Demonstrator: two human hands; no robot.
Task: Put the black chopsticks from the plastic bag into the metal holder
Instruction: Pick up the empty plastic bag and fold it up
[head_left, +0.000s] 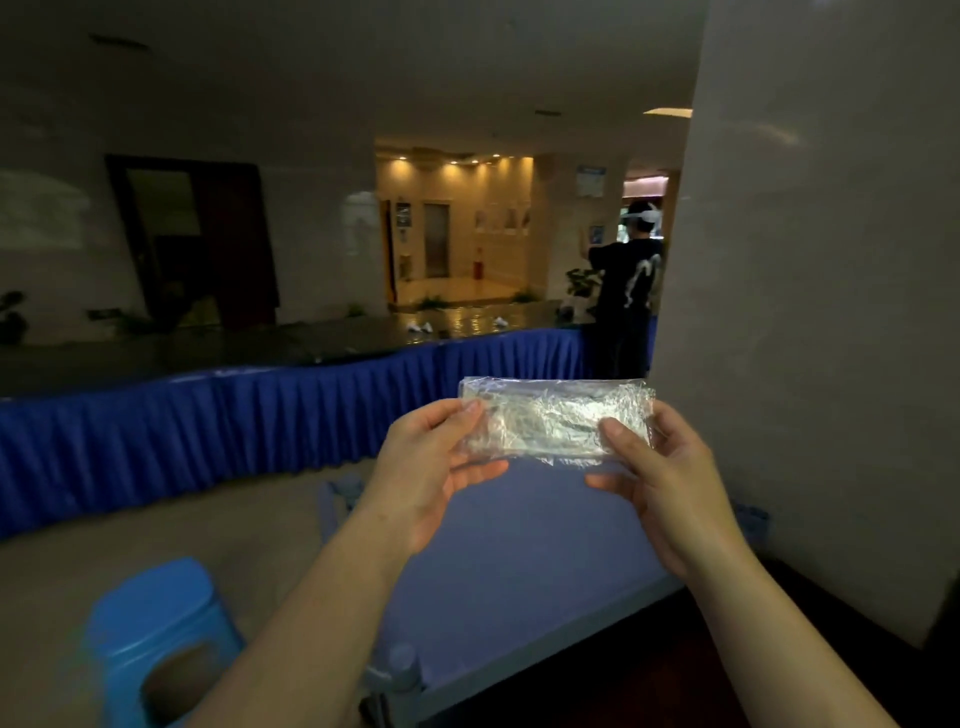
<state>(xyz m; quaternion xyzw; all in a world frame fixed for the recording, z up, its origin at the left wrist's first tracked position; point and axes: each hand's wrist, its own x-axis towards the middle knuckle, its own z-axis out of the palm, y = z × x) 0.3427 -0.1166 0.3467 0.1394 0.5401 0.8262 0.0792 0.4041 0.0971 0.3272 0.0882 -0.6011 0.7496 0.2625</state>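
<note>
Head view: plastic bag held up crosswise above the blue table, long axis left to right. Left hand and right hand pinching opposite ends. No chopsticks or holder visible.

A large public lobby: polished stone walls, a lift door, blue-skirted tables.

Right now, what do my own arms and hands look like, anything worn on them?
Both forearms are bare as far as the frame shows, with no sleeves in view. The left hand and right hand have no gloves, and no rings, watch or bands are visible.
</note>
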